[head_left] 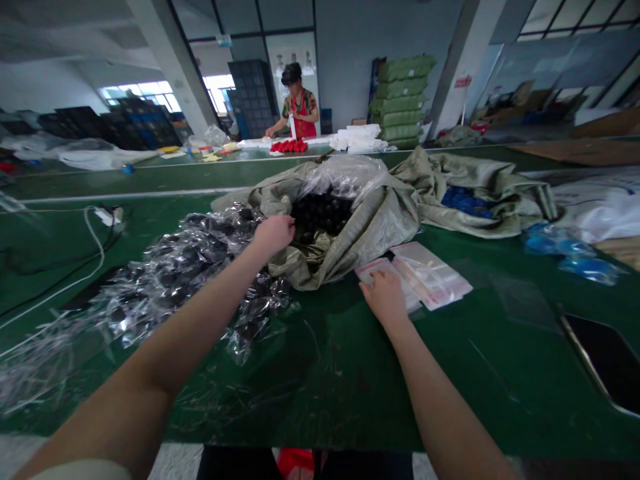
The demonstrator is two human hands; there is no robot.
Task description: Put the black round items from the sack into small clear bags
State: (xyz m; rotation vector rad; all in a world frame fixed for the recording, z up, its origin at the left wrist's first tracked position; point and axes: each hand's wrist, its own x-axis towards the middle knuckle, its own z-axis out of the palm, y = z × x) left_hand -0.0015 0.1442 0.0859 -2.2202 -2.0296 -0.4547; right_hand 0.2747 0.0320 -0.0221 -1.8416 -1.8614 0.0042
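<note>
My left hand (274, 235) is at the left edge of the open woven sack (345, 257). Its fingers are curled together, and whatever they may hold is hidden. Inside the sack lie many small black round pieces (325, 212), close beyond my fingertips. My right hand (385, 299) rests with fingers apart on a stack of clear plastic bags (413, 293), just right of the sack. To the left, a heap of black pieces in clear wrappers (180, 267) spreads over the green table (340, 373), partly behind my left forearm.
A second woven sack (505, 200) with blue pieces stands to the right. A phone (605, 360) lies near the right edge. Cables (97, 247) cross the left side. A co-worker (300, 110) stands at a far table with red and white items.
</note>
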